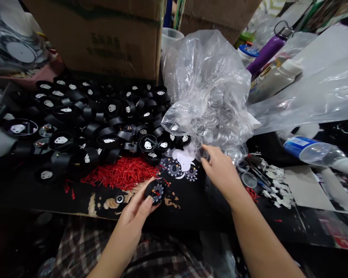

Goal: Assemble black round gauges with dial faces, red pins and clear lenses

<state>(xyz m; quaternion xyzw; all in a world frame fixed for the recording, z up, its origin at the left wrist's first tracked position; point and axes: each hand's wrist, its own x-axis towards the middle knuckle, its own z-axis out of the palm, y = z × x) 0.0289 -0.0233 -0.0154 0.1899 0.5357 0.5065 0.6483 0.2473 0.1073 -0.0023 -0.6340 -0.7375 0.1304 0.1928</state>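
Note:
My left hand [139, 208] is closed around the rim of a small round dial gauge [157, 192] with a black case, a black face and a red pointer. My right hand [220, 170] is at the near edge of a heap of clear round plastic covers [217, 133], its thumb and forefinger curled together; what lies between the fingertips is hard to make out. The covers spill from a large clear plastic bag [208, 61]. Between my hands lie printed dial faces [174, 168] and white paper discs [185, 159]. Left of them is a pile of red pointers [121, 172].
Many black gauge cases [111, 108] cover the left of the table before a cardboard box [104, 38]. To the right lie tweezers [259, 170], white metal plates [278, 185], a white box [307, 187] and a water bottle [313, 148]. A purple bottle [266, 52] leans behind.

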